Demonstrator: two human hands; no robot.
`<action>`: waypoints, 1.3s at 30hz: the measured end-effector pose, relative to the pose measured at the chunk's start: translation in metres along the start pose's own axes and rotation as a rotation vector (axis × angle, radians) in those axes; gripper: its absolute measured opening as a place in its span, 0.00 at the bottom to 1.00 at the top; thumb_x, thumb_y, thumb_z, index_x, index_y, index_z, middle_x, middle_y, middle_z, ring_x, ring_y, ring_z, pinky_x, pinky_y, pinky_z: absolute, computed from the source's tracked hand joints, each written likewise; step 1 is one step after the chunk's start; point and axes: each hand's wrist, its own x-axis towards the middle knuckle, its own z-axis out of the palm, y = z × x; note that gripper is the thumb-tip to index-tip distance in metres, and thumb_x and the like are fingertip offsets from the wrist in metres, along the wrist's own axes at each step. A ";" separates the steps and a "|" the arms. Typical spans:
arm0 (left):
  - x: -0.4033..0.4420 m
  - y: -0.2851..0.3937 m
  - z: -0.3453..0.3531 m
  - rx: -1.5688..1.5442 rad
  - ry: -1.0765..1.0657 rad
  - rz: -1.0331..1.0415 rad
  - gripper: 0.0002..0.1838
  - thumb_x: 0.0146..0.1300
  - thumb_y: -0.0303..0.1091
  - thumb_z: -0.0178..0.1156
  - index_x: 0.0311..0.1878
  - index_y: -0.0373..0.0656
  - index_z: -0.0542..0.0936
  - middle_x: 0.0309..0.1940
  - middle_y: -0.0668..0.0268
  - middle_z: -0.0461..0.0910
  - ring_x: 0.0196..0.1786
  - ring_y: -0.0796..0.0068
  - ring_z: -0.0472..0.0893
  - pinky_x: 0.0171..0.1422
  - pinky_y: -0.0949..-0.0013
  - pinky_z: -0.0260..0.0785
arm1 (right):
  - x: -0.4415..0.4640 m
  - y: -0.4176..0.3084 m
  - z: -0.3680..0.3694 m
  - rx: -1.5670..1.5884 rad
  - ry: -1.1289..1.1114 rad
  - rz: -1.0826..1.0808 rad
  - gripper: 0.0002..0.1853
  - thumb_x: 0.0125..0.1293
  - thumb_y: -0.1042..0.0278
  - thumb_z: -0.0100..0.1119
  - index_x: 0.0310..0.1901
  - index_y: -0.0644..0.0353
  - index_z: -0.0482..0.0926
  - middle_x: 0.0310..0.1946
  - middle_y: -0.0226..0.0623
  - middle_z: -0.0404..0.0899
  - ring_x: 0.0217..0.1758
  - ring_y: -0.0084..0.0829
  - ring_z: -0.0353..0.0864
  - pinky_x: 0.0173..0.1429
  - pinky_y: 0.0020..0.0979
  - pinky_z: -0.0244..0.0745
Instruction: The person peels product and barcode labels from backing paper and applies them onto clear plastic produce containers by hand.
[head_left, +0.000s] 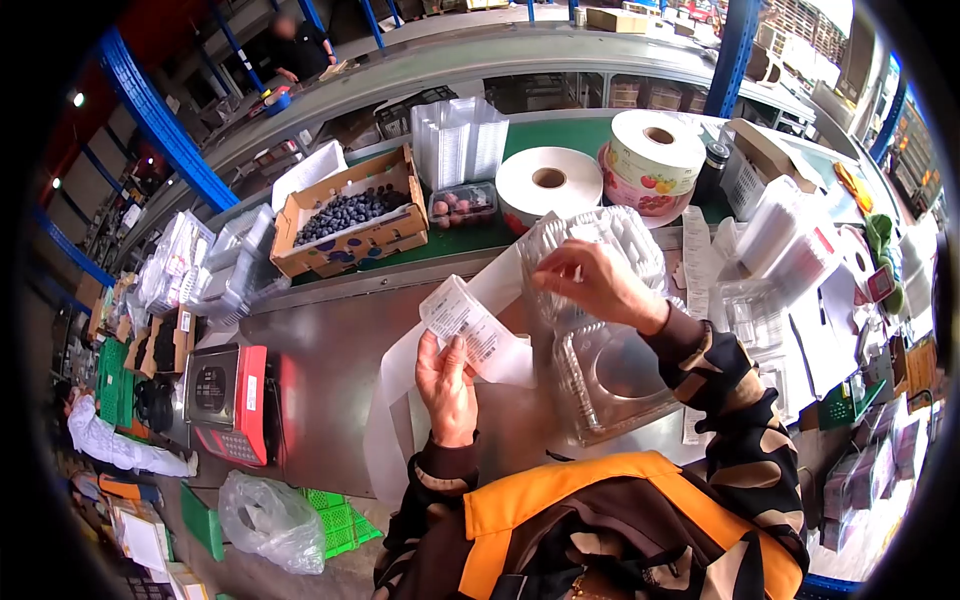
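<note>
You are pinching the label (465, 325) between thumb and fingers of your left hand (447, 395), its printed side facing you, probably so the text and barcode are staying readable and the sheet isn't creasing. The paper strip (385, 435) is looping behind that hand and hanging down to its left, likely left loose so it isn't tugging. Your left wrist is sitting low, fingers pointing away from your body. Your right hand (600, 285) is hanging higher and farther out, elbow bent, forearm slanting in from the right, fingers curling toward the left with thumb near index; can't tell whether they are gripping anything, or whether they are touching the boxes (620, 228) behind them. An open box (622, 385) is lying just below the right hand, presumably kept there for easy access. Beyond both hands, the roll (520, 185) is resting flat, seemingly parked out of the working space, and blueberries (365, 212) are filling a carton (375, 245) beyond the left hand. The scale (230, 405) is standing well to the left hand's left, likely leaving the bench (325, 375) between for handling.
</note>
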 end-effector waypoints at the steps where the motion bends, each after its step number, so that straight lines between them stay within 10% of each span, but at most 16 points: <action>1: 0.000 0.003 0.001 0.004 -0.009 0.009 0.20 0.72 0.28 0.57 0.65 0.41 0.70 0.51 0.64 0.82 0.50 0.77 0.83 0.52 0.70 0.78 | -0.006 -0.006 0.017 0.116 -0.130 -0.072 0.16 0.68 0.56 0.65 0.41 0.63 0.86 0.33 0.42 0.83 0.32 0.32 0.83 0.38 0.34 0.77; 8: -0.006 0.022 -0.018 -0.054 -0.175 -0.109 0.25 0.73 0.27 0.55 0.71 0.38 0.65 0.59 0.61 0.78 0.58 0.71 0.81 0.63 0.66 0.74 | -0.011 -0.009 0.052 0.523 -0.457 0.070 0.17 0.73 0.56 0.61 0.42 0.66 0.85 0.25 0.28 0.80 0.29 0.17 0.71 0.36 0.28 0.71; 16: -0.004 0.029 -0.032 -0.088 -0.270 -0.290 0.24 0.71 0.29 0.58 0.69 0.38 0.68 0.56 0.62 0.81 0.56 0.72 0.81 0.64 0.67 0.74 | -0.020 -0.011 0.068 0.534 -0.304 0.097 0.18 0.76 0.57 0.57 0.36 0.67 0.79 0.21 0.25 0.70 0.27 0.17 0.64 0.31 0.28 0.66; 26: 0.003 -0.002 -0.026 -0.186 -0.079 -0.305 0.09 0.72 0.34 0.59 0.52 0.45 0.77 0.48 0.69 0.83 0.48 0.77 0.83 0.55 0.70 0.78 | -0.032 -0.004 0.066 0.431 -0.196 -0.073 0.12 0.65 0.68 0.67 0.39 0.63 0.73 0.28 0.33 0.78 0.29 0.27 0.78 0.37 0.29 0.76; 39: -0.004 -0.025 -0.035 -0.078 -0.102 -0.305 0.09 0.73 0.31 0.55 0.54 0.46 0.77 0.49 0.68 0.82 0.50 0.75 0.83 0.56 0.69 0.77 | -0.029 -0.012 0.061 -0.028 -0.047 -0.460 0.11 0.57 0.72 0.71 0.40 0.55 0.80 0.29 0.35 0.79 0.34 0.39 0.82 0.40 0.36 0.79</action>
